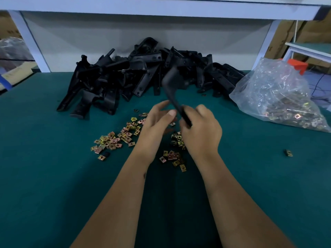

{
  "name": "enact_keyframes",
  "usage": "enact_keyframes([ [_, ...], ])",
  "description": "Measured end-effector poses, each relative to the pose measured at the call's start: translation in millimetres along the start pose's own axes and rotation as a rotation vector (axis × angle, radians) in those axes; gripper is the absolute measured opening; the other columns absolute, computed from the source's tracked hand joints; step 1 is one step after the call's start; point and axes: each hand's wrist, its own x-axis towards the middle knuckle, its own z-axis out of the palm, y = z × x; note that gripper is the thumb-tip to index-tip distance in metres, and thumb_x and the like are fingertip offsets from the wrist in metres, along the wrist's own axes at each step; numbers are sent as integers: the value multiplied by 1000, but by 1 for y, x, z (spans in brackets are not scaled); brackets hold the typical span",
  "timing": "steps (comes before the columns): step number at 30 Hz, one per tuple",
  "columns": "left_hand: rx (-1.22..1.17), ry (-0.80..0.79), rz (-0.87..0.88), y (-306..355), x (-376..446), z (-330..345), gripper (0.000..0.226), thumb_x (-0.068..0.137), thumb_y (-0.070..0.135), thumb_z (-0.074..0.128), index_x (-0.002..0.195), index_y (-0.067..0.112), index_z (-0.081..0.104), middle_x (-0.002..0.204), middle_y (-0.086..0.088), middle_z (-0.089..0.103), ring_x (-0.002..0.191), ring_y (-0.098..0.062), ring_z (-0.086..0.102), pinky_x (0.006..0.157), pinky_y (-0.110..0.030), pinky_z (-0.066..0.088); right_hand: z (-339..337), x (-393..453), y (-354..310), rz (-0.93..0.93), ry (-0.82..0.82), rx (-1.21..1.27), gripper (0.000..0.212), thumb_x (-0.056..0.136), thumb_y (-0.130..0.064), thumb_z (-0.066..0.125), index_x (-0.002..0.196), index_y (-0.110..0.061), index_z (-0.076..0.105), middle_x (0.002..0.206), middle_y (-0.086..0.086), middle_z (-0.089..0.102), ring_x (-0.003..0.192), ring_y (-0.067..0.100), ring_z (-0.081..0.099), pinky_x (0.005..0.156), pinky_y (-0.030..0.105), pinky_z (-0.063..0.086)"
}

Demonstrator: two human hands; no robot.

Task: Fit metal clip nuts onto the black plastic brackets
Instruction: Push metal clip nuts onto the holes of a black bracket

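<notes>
A long angled black plastic bracket [172, 90] is being gripped at its lower end by the right hand [200, 129], frame centre; probably light and stiff. Left hand [157, 120] is being held open beside it. Small brass-coloured metal clip nuts [114, 140], prob. springy w/ sharp edges, are lying scattered on the green desk [44, 176] below.

Your forearms reach forward, the hands close together. Your right hand [200, 127] curls round a bracket [176, 99]. Your left hand [157, 122] hangs beside it, fingers loosely spread, thumb up.

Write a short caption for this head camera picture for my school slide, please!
Right hand grips a black bracket above scattered clip nuts; left hand open beside it.
</notes>
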Motion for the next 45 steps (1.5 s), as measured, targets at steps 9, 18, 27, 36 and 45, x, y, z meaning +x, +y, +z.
enact_keyframes([
  [9,-251,445,-139,12,12,-28,22,103,27,46,99,11,60,67,4,68,52,-10,58,49,-22,45,3,-5,-12,91,-139,458,37,91,-37,52,118,-16,68,94,-7,57,86,11,55,75,28,44],
  [18,-140,221,-81,19,6,-44,24,102,9,49,124,10,57,96,-7,76,75,-18,71,60,-26,56,15,-2,7,224,-339,201,28,97,-15,50,115,-22,70,105,-7,59,108,16,50,90,34,45],
  [27,0,245,-137,18,8,-36,23,101,10,49,109,24,65,70,-5,71,54,-18,64,49,-24,52,25,-7,2,-189,-654,-64,37,99,-31,49,134,-25,58,129,-7,56,117,22,38,93,33,22],
  [36,614,397,-7,10,7,-40,26,95,36,45,114,44,61,72,26,64,54,13,53,58,-24,47,23,-2,5,-5,-575,52,18,92,-19,63,108,-16,72,107,5,65,110,27,50,94,36,36],
  [45,811,389,14,5,5,-37,32,99,40,44,128,37,57,80,13,62,54,-3,54,54,-28,40,12,3,4,392,-377,560,15,94,-9,62,95,-24,63,95,-7,60,87,-3,55,73,7,42],
])
